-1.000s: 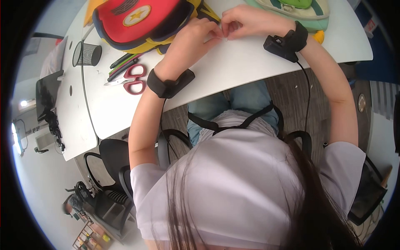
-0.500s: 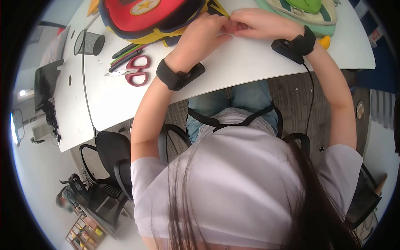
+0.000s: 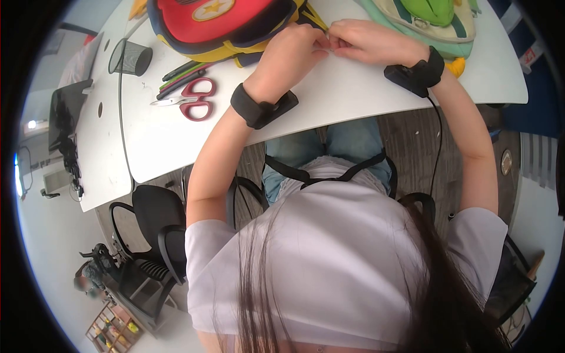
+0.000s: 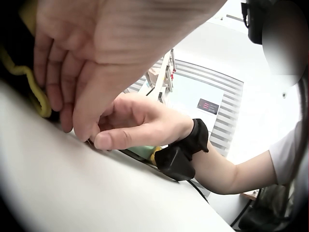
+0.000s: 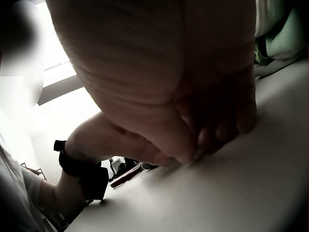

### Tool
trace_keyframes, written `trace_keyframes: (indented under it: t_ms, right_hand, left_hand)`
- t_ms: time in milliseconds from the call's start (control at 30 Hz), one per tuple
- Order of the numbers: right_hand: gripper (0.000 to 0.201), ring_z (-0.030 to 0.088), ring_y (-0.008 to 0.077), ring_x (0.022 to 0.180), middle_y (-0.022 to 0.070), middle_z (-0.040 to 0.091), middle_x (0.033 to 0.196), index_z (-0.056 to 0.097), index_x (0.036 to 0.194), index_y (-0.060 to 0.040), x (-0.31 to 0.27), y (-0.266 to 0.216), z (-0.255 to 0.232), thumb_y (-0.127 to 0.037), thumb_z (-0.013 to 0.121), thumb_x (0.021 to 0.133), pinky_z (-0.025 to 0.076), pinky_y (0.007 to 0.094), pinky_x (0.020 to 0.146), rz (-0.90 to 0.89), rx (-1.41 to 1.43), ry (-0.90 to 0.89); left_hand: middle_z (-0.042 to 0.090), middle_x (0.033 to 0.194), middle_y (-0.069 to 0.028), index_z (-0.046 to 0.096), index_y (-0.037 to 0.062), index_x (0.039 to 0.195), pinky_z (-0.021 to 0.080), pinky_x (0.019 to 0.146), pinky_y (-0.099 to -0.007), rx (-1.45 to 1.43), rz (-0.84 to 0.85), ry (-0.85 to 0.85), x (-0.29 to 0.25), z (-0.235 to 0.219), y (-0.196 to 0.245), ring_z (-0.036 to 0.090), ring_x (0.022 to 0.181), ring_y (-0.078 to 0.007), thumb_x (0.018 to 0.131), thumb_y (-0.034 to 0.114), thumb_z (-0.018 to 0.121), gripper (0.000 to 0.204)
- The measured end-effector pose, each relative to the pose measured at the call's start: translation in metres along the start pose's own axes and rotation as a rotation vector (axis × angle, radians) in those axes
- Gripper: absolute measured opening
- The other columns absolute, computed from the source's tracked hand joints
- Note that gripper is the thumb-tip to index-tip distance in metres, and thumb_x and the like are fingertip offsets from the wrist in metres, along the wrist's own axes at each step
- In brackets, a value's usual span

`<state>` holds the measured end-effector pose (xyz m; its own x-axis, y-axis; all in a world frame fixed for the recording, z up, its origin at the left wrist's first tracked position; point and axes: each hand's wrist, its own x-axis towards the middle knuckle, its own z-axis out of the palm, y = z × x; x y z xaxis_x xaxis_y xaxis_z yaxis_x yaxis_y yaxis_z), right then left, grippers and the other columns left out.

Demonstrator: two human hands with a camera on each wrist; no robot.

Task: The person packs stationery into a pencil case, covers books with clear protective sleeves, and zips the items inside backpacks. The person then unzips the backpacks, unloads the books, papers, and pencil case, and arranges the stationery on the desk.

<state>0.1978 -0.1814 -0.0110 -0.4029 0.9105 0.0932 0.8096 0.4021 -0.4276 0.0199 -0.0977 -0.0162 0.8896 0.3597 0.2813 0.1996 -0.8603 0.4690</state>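
Note:
In the head view my left hand point(image 3: 289, 62) and right hand point(image 3: 379, 44) meet fingertip to fingertip, low over the white table point(image 3: 329, 94). Each pinches with thumb and forefinger. A tiny thin piece point(image 4: 90, 141) shows at the fingertips in the left wrist view, mostly hidden by them; I cannot tell what it is. Just behind the left hand lies a red, navy and yellow backpack point(image 3: 250, 20) with a star badge. Beyond the right hand is a pale green and cream bag point(image 3: 447, 35).
Left of my left forearm lie scissors point(image 3: 199, 99) with dark red handles, beside several pens point(image 3: 179, 82). A black mesh pen cup point(image 3: 136, 61) is on its side farther left. The table's front edge runs under both forearms. Black chairs point(image 3: 156, 212) stand behind on the left.
The head view has shifted slightly, so the table things appear higher and farther right. A second ago a thin strand showed between the fingertips; the fingertips now sit close together over it.

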Motion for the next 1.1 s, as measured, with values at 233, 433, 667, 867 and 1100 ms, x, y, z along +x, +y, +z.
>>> trace_keyframes:
  t_ms: [233, 433, 667, 867, 1100]
  right_hand:
    - [0.008, 0.051, 0.0229, 0.070, 0.0093, 0.049, 0.076, 0.051, 0.084, -0.0017, -0.003, -0.003, -0.003, -0.010, 0.050, 0.081, 0.042, 0.0319, 0.063, 0.043, 0.062, 0.001]
    - [0.008, 0.051, 0.0194, 0.069, 0.0082, 0.051, 0.077, 0.051, 0.085, -0.0017, -0.004, 0.000, -0.004, -0.009, 0.050, 0.082, 0.042, 0.0299, 0.062, 0.065, 0.155, 0.011]
    - [0.012, 0.052, 0.0142, 0.078, 0.0053, 0.054, 0.085, 0.053, 0.091, -0.0024, -0.001, -0.008, -0.015, -0.013, 0.052, 0.085, 0.043, 0.0270, 0.069, 0.049, 0.332, 0.051]
    - [0.015, 0.054, 0.0095, 0.089, 0.0006, 0.057, 0.090, 0.057, 0.097, -0.0040, 0.002, -0.031, -0.039, -0.012, 0.054, 0.085, 0.042, 0.0242, 0.079, 0.066, 0.530, 0.312]
    - [0.015, 0.054, 0.0108, 0.081, 0.0016, 0.058, 0.088, 0.057, 0.092, -0.0018, 0.029, -0.020, -0.036, -0.015, 0.052, 0.086, 0.043, 0.0253, 0.076, 0.063, 0.337, 0.244]
  left_hand:
    - [0.064, 0.080, -0.0103, 0.068, 0.0057, 0.084, 0.048, 0.070, -0.0337, 0.068, -0.055, -0.058, 0.005, -0.005, 0.009, 0.061, 0.077, -0.0243, 0.073, 0.015, 0.064, 0.015]
    - [0.065, 0.075, -0.0106, 0.068, 0.0062, 0.084, 0.049, 0.066, -0.0307, 0.035, -0.117, -0.067, 0.008, -0.004, 0.006, 0.064, 0.070, -0.0231, 0.073, 0.018, 0.065, 0.016]
    - [0.063, 0.075, -0.0098, 0.063, 0.0024, 0.086, 0.047, 0.063, -0.0278, -0.194, -0.092, 0.045, -0.002, -0.017, 0.006, 0.062, 0.068, -0.0191, 0.077, 0.013, 0.063, 0.014]
    - [0.061, 0.074, -0.0024, 0.059, 0.0053, 0.090, 0.040, 0.052, -0.0205, -0.148, -0.287, 0.377, -0.057, -0.100, 0.009, 0.057, 0.069, -0.0079, 0.083, 0.013, 0.060, 0.011]
    - [0.065, 0.077, -0.0081, 0.065, 0.0008, 0.089, 0.047, 0.062, -0.0274, 0.141, -0.923, 0.330, -0.161, -0.211, -0.180, 0.060, 0.069, -0.0156, 0.077, 0.021, 0.058, 0.024]
